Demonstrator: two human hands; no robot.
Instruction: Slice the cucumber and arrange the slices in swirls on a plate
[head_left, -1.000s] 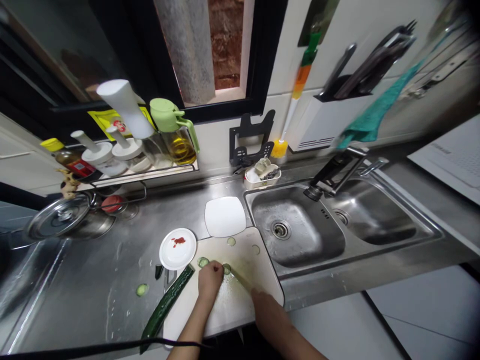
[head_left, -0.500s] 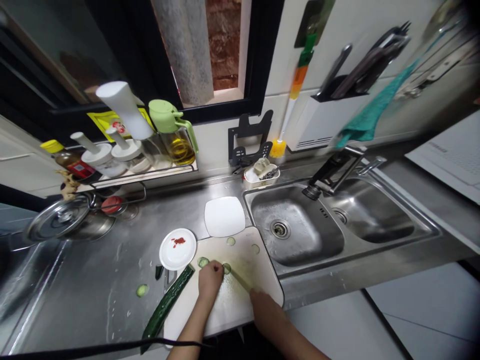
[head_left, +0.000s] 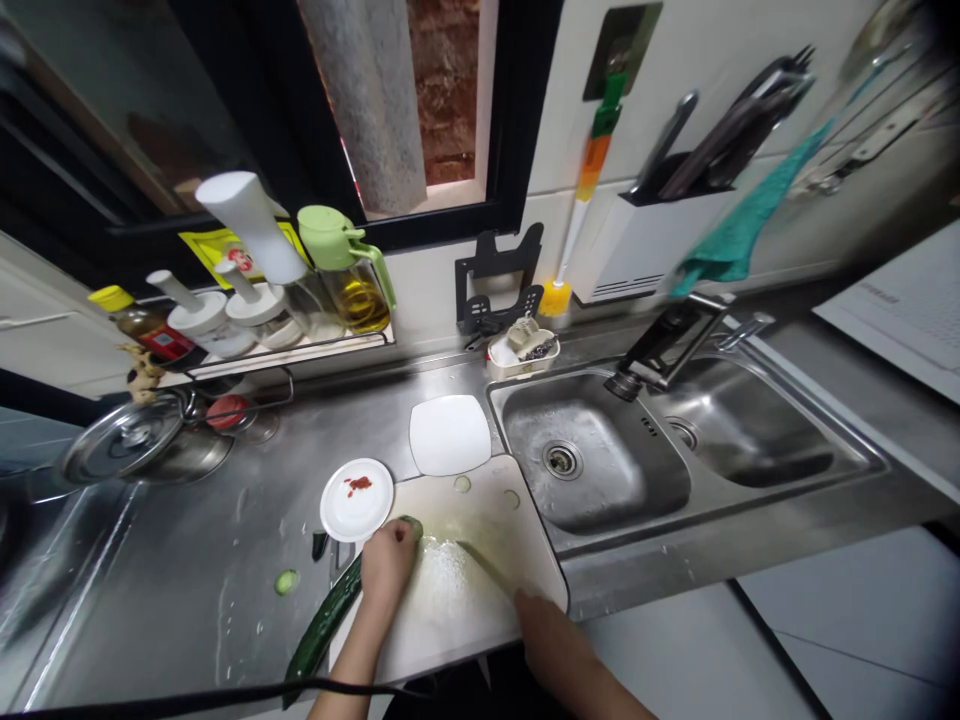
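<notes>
Head view: the left hand bends over the left part of a cream-white rectangular cutting board with a dark rim, its fingers curled against green-edged cucumber slices. The hand partly covers these slices, so their number is unclear, and I cannot tell whether the fingers pinch them or only rest there. The right hand is closed around a knife; the handle is hidden inside the fist, and the thin blade, pointing up and left over the board, is faint against the wet surface. A long dark-green cucumber lies slantwise across the board's left edge onto the steel counter. Its upper end is hidden by the left hand, and a black cord crosses its lower end. Two pale round slices lie apart near the board's far edge. Just beyond its far left corner stands a round white plate bearing small red pieces, too blurred to identify. Both forearms are cut off below.
</notes>
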